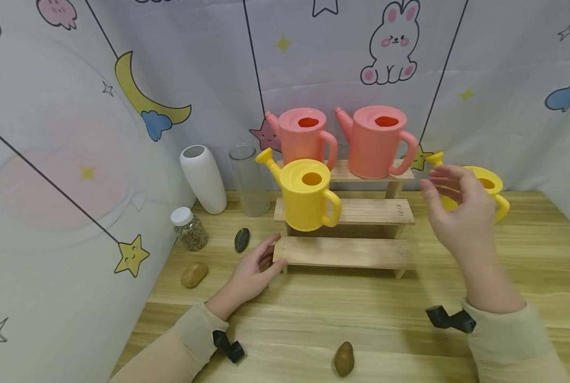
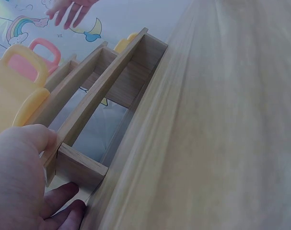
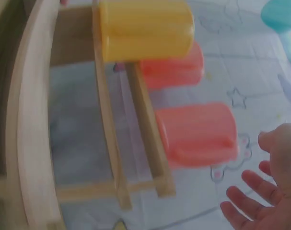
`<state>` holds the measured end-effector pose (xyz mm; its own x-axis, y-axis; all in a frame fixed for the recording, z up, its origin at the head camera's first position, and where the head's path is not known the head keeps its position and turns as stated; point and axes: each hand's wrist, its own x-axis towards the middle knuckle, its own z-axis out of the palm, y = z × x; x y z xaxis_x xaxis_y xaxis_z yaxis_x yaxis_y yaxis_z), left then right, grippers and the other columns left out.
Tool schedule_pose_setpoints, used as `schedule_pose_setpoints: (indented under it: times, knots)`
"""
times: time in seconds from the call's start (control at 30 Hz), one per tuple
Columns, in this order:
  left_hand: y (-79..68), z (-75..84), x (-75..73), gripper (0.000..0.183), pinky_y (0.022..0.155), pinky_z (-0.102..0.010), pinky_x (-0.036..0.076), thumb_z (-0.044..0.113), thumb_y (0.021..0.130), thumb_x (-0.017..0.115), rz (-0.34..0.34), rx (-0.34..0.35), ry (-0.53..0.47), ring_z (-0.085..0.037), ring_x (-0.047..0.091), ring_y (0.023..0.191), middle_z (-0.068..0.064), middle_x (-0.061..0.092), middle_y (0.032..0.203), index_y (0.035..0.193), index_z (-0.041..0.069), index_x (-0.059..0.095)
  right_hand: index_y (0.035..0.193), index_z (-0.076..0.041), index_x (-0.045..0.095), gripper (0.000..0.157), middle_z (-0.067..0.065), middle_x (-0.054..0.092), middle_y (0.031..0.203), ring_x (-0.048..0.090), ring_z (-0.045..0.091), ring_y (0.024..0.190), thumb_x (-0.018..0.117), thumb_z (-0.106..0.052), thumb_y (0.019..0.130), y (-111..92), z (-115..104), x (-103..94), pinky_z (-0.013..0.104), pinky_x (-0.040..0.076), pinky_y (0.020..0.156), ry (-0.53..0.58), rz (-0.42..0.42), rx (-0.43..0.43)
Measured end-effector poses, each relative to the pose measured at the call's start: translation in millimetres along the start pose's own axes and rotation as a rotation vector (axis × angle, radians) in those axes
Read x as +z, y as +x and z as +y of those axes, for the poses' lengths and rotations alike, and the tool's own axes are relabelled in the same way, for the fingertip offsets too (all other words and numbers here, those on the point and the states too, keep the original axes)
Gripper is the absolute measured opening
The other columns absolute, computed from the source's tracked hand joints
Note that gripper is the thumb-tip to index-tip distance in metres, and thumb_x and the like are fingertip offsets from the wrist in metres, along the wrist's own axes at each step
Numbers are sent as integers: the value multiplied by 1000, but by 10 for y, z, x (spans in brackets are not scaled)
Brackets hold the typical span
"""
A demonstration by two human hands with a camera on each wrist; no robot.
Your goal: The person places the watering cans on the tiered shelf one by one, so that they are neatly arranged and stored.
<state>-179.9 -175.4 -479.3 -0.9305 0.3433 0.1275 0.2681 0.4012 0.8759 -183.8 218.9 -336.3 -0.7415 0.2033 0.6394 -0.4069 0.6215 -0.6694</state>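
Observation:
A wooden three-step display stand [image 1: 342, 251] stands on the table, and my left hand [image 1: 252, 271] grips the left end of its lowest step. Thumb and fingers lie around that end board in the left wrist view. A yellow watering can [image 1: 305, 202] sits on the middle step, toward its left. Two pink watering cans [image 1: 300, 139] [image 1: 377, 143] stand side by side on the top step. My right hand [image 1: 464, 213] is raised right of the stand, fingers apart and holding nothing. It partly hides another yellow watering can [image 1: 489, 178] behind it.
Left of the stand are a white vase [image 1: 203, 181], a clear glass cylinder [image 1: 250, 186] and a white-lidded jar [image 1: 191, 230]. A dark stone [image 1: 242, 240] and a tan stone [image 1: 195, 275] lie nearby. One brown stone [image 1: 344, 359] lies at the front. Patterned curtains [image 1: 313, 64] hang behind.

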Motion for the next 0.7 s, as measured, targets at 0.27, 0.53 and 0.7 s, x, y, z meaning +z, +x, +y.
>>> schedule_pose_setpoints:
  times: [0.27, 0.53, 0.7]
  knots:
    - [10, -21, 4, 69, 116, -42, 48, 42, 100, 66, 11, 9, 4, -22, 56, 138, 1, 46, 159, 159, 18, 37, 143, -23, 56, 49, 2, 62, 139, 61, 6, 124, 69, -36, 98, 120, 439, -303, 11, 48, 107, -171, 59, 177]
    - [10, -29, 4, 70, 116, -42, 48, 43, 100, 66, 16, 10, 13, -22, 56, 138, 1, 45, 160, 159, 17, 37, 161, -20, 30, 75, 8, 35, 165, 37, 40, 149, 59, -52, 99, 157, 882, -487, 57, 32, 126, -286, -89, 344]
    - [8, -25, 4, 72, 116, -40, 48, 46, 99, 65, 10, 3, 15, -19, 57, 138, 3, 45, 159, 159, 18, 37, 165, -19, 18, 84, 13, 17, 171, 14, 45, 157, 56, -55, 99, 143, 1139, -557, 69, 13, 127, -325, -144, 416]
